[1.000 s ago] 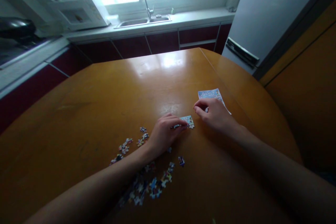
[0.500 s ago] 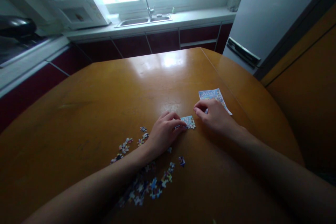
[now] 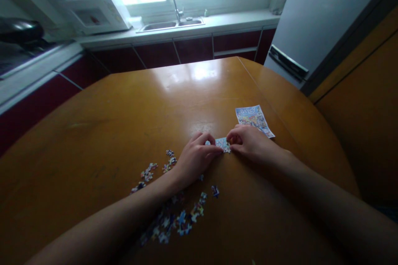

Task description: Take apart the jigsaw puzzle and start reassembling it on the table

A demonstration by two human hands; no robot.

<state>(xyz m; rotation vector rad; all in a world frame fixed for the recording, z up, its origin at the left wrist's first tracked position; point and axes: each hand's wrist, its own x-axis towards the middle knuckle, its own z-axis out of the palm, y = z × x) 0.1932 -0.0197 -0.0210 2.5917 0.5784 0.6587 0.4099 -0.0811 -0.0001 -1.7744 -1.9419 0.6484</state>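
Note:
A small block of joined jigsaw pieces (image 3: 222,144), pale blue and white, lies flat on the wooden table between my hands. My left hand (image 3: 199,151) rests at its left side, thumb and forefinger bent together onto it and hiding part of it. At the right edge, my right hand (image 3: 245,140) pinches with thumb and forefinger touching the block. Whether a separate piece sits between those fingertips is hidden. Just beyond my right hand lies a printed picture sheet (image 3: 255,117). Loose jigsaw pieces (image 3: 183,221) are scattered around and below my left forearm.
One loose piece (image 3: 215,191) lies apart, nearer me. The table (image 3: 139,107) has a rounded edge. Beyond it stand a counter with a sink (image 3: 160,26), a tap (image 3: 175,0) and a white microwave (image 3: 95,14). A fridge (image 3: 320,20) stands at the right.
My right hand has moved left and slightly nearer me, from beside the joined pieces to their right edge. More of the picture sheet shows. My left hand has barely shifted.

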